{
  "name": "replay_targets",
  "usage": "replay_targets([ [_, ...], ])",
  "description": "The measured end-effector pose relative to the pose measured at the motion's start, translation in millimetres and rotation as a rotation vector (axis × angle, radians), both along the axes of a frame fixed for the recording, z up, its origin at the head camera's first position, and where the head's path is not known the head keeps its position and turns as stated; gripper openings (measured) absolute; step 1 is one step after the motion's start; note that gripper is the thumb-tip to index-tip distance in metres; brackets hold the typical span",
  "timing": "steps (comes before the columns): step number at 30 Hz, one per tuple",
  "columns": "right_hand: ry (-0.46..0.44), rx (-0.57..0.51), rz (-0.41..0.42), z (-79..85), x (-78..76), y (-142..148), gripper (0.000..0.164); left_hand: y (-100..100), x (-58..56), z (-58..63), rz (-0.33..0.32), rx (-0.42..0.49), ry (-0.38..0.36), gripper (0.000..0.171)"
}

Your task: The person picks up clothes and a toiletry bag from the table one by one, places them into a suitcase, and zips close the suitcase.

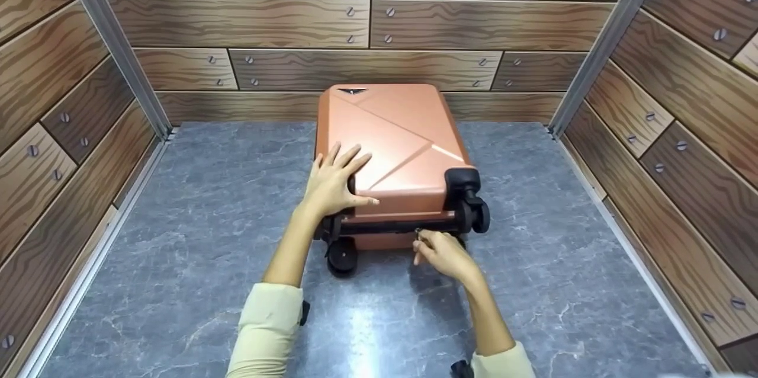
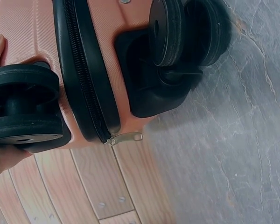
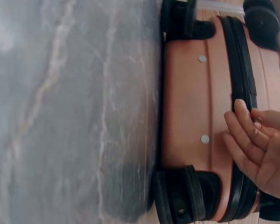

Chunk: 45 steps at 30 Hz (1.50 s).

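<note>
A rose-gold hard-shell suitcase [image 1: 391, 135] lies flat on the floor, its wheeled end toward me. My left hand [image 1: 333, 185] rests with spread fingers on the shell's near left corner. At the middle of the wheeled end, my right hand [image 1: 441, 252] pinches a small metal zipper pull [image 3: 256, 120] between thumb and index finger; the fingers hide most of it. The black zipper [image 2: 84, 70] runs around the suitcase's side. Another silver zipper pull [image 2: 126, 137] hangs at the corner in the left wrist view.
Black double wheels [image 1: 342, 256] stick out at the near left, and more wheels [image 1: 474, 212] at the near right. Grey marbled flooring [image 1: 207, 236] surrounds the suitcase. Wood-patterned walls [image 1: 296, 22] stand behind and on both sides, with metal strips [image 1: 112, 40] at the corners.
</note>
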State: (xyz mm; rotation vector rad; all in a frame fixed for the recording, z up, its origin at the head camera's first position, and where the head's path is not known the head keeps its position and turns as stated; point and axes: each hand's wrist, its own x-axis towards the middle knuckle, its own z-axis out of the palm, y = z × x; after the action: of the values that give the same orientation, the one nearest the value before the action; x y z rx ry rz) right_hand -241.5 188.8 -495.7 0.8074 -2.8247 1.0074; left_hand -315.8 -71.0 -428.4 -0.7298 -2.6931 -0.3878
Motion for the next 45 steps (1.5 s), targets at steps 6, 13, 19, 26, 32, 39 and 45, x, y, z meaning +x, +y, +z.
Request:
replay_targets([
  [6, -0.036, -0.025, 0.020, 0.0, -0.4, -6, 0.017, 1, -0.3, -0.4, -0.009, -0.002, 0.016, 0.092],
  [13, -0.053, -0.041, 0.044, -0.8, -2.1, -10, 0.016, -1, 0.5, -0.4, -0.005, 0.010, 0.015, 0.092],
  [19, -0.058, -0.056, 0.070, -0.6, -3.1, -13, 0.017, -1, 0.3, -0.2, -0.005, 0.014, 0.010, 0.092],
  [26, -0.115, -0.131, 0.100, -4.2, -5.7, -15, 0.016, -1, 0.4, -0.1, 0.000, 0.014, 0.008, 0.092],
  [32, -0.198, -0.225, 0.131, -8.2, -6.9, -16, 0.016, 0, 0.8, -0.3, -0.004, 0.017, 0.021, 0.093],
  [39, -0.163, -0.178, 0.124, -7.4, -7.1, -21, 0.016, 0, 0.6, -0.6, -0.009, 0.017, 0.025, 0.093],
  [45, -0.185, -0.207, 0.144, -10.8, -6.6, -30, 0.015, 1, 1.4, -1.0, -0.008, 0.016, 0.020, 0.092],
])
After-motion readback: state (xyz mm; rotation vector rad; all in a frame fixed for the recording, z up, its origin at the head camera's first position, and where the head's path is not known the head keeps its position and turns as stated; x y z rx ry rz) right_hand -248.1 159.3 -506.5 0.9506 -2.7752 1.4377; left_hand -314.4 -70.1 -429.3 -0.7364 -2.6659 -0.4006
